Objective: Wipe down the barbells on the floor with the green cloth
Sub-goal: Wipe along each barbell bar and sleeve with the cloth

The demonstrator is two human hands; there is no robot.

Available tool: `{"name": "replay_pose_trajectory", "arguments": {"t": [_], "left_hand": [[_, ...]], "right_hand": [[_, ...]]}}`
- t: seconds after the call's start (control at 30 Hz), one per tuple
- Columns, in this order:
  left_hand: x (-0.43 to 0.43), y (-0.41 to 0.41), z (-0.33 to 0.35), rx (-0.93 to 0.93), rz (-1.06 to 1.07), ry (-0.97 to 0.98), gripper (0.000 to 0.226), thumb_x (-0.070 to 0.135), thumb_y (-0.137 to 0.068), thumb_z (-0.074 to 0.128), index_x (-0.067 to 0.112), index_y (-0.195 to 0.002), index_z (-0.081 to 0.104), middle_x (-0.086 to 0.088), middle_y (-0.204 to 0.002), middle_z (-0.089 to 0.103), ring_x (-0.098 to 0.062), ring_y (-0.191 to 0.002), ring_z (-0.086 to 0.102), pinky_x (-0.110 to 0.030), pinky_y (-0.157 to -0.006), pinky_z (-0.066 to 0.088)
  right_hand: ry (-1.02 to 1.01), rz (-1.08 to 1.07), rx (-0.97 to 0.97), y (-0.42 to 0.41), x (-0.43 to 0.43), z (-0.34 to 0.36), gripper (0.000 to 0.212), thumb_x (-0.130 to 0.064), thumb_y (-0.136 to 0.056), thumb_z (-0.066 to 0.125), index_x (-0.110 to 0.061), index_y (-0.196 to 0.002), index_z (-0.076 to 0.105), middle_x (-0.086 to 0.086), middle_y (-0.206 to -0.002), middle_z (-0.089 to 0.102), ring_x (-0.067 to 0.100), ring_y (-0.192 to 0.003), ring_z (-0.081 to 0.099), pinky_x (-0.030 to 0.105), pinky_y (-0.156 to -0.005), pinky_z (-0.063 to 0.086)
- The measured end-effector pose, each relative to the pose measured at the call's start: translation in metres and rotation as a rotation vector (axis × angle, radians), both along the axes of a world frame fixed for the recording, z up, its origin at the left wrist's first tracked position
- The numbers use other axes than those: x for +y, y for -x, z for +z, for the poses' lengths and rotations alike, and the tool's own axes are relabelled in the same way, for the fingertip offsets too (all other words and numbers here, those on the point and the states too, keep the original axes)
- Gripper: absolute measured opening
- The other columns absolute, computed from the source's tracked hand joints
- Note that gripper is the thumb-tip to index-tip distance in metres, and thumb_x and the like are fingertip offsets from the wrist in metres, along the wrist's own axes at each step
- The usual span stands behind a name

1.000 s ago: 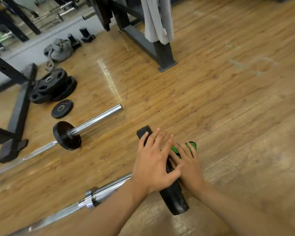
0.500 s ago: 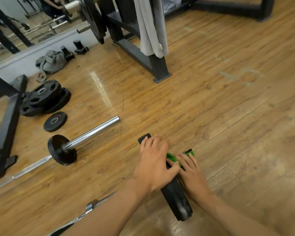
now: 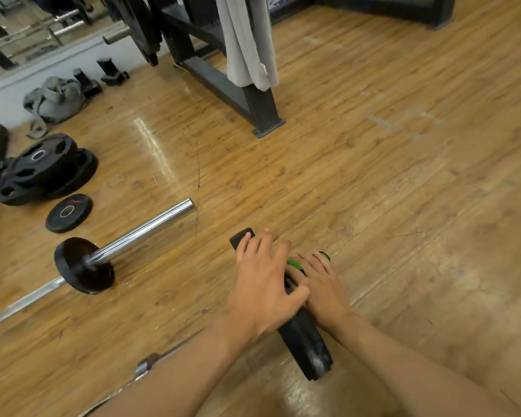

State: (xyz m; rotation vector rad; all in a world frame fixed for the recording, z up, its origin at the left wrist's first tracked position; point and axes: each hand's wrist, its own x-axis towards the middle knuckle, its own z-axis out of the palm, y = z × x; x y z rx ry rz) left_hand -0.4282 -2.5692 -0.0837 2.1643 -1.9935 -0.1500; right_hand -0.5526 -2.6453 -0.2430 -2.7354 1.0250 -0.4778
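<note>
Grip-wise, neither hand is really clamping anything. Left hand (image 3: 262,284) lies flat with fingers spread over the top edge of the plate (image 3: 307,347), steadying it. Right hand (image 3: 322,288) presses the cloth (image 3: 295,264) against the plate's far side with straight fingers. Only a couple of green slivers peek out around the fingers, so can't tell how it's folded.

That plate stands on edge on the near bar (image 3: 145,367), which runs off lower left under the forearm. So I'd say this is the wiping step, at the near bar's end. Next move probably calls for dragging the cloth round the plate face or along the shaft, with the left hand stopping the bar from rolling on the floor (image 3: 403,191). Far bar (image 3: 145,230) with its small plate (image 3: 83,266) lies well apart on the left, and I'd guess it needs a wipe too.
</note>
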Motion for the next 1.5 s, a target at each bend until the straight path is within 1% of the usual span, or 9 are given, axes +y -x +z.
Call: {"name": "replay_pose_trajectory", "arguments": {"t": [0.27, 0.43, 0.6, 0.8, 1.0, 1.17, 1.3, 1.4, 1.5], "left_hand": [[0.003, -0.019, 0.018, -0.069, -0.115, -0.099, 0.079, 0.066, -0.090, 0.036, 0.015, -0.147, 0.053, -0.012, -0.161, 0.042, -0.025, -0.153, 0.028, -0.029, -0.124, 0.009], [0.006, -0.008, 0.007, -0.028, -0.093, -0.062, 0.074, 0.062, -0.094, 0.037, 0.013, -0.146, 0.056, -0.013, -0.163, 0.042, -0.026, -0.160, 0.019, -0.034, -0.128, 0.006], [0.002, -0.021, 0.014, -0.050, -0.185, -0.141, 0.084, 0.071, -0.094, 0.025, 0.023, -0.162, 0.036, -0.004, -0.172, 0.025, -0.016, -0.161, 0.012, -0.041, -0.131, 0.016], [0.008, -0.003, 0.003, -0.053, -0.073, -0.047, 0.074, 0.062, -0.095, 0.041, 0.015, -0.151, 0.054, -0.009, -0.162, 0.045, -0.024, -0.159, 0.024, -0.037, -0.128, 0.013], [0.021, 0.017, 0.010, -0.075, -0.068, -0.080, 0.076, 0.061, -0.094, 0.047, 0.013, -0.151, 0.055, -0.008, -0.159, 0.050, -0.025, -0.157, 0.028, -0.035, -0.130, 0.004], [0.032, 0.035, 0.007, -0.060, -0.108, -0.048, 0.081, 0.063, -0.088, 0.053, 0.008, -0.147, 0.059, -0.012, -0.156, 0.052, -0.029, -0.153, 0.036, -0.040, -0.128, 0.013], [0.031, 0.033, 0.006, -0.054, -0.173, -0.043, 0.086, 0.064, -0.087, 0.048, 0.008, -0.154, 0.051, -0.011, -0.165, 0.038, -0.026, -0.157, 0.029, -0.039, -0.129, 0.013], [0.016, 0.014, 0.011, 0.069, -0.023, -0.112, 0.099, 0.081, -0.085, 0.019, 0.022, -0.164, 0.030, 0.001, -0.175, 0.004, -0.013, -0.161, -0.007, -0.030, -0.130, -0.002], [0.010, 0.001, 0.007, 0.005, 0.024, -0.096, 0.105, 0.087, -0.084, 0.006, 0.023, -0.164, 0.030, -0.002, -0.173, 0.020, -0.015, -0.161, -0.008, -0.032, -0.130, -0.005]], "right_hand": [[0.058, 0.049, -0.117, 0.020, 0.016, 0.004, 0.048, -0.042, -0.110, 0.031, -0.023, -0.146, 0.057, 0.005, -0.150, 0.055, 0.027, -0.146, 0.044, 0.046, -0.124, 0.022], [-0.054, -0.064, 0.019, -0.006, 0.004, 0.012, 0.045, -0.043, -0.108, 0.029, -0.027, -0.129, 0.065, 0.002, -0.133, 0.067, 0.024, -0.139, 0.050, 0.041, -0.123, 0.016], [0.027, 0.060, -0.086, 0.027, 0.017, 0.006, 0.050, -0.043, -0.112, 0.024, -0.025, -0.150, 0.052, 0.004, -0.157, 0.049, 0.028, -0.150, 0.039, 0.049, -0.123, 0.022], [-0.074, -0.050, 0.105, -0.007, 0.000, 0.026, 0.039, -0.038, -0.102, 0.033, -0.022, -0.109, 0.068, 0.004, -0.102, 0.072, 0.030, -0.104, 0.066, 0.042, -0.096, 0.042], [-0.004, 0.105, -0.008, 0.045, 0.024, 0.009, 0.053, -0.035, -0.102, 0.043, -0.024, -0.153, 0.048, 0.003, -0.159, 0.046, 0.023, -0.150, 0.038, 0.046, -0.121, 0.023], [-0.141, -0.018, 0.208, 0.012, 0.012, 0.034, 0.062, -0.041, -0.095, 0.017, -0.024, -0.133, 0.062, 0.000, -0.129, 0.069, 0.021, -0.126, 0.057, 0.037, -0.113, 0.030], [-0.158, 0.047, 0.105, 0.050, 0.036, 0.020, 0.055, -0.034, -0.097, 0.054, -0.029, -0.151, 0.043, 0.000, -0.154, 0.051, 0.023, -0.146, 0.042, 0.046, -0.122, 0.026], [-0.110, 0.044, -0.011, 0.055, 0.034, 0.018, 0.049, -0.033, -0.102, 0.047, -0.029, -0.151, 0.041, 0.000, -0.151, 0.053, 0.024, -0.146, 0.043, 0.046, -0.122, 0.024], [-0.089, 0.011, 0.048, 0.038, 0.036, 0.020, 0.042, -0.034, -0.103, 0.043, -0.027, -0.144, 0.048, 0.001, -0.144, 0.058, 0.026, -0.142, 0.048, 0.046, -0.118, 0.027]]}}
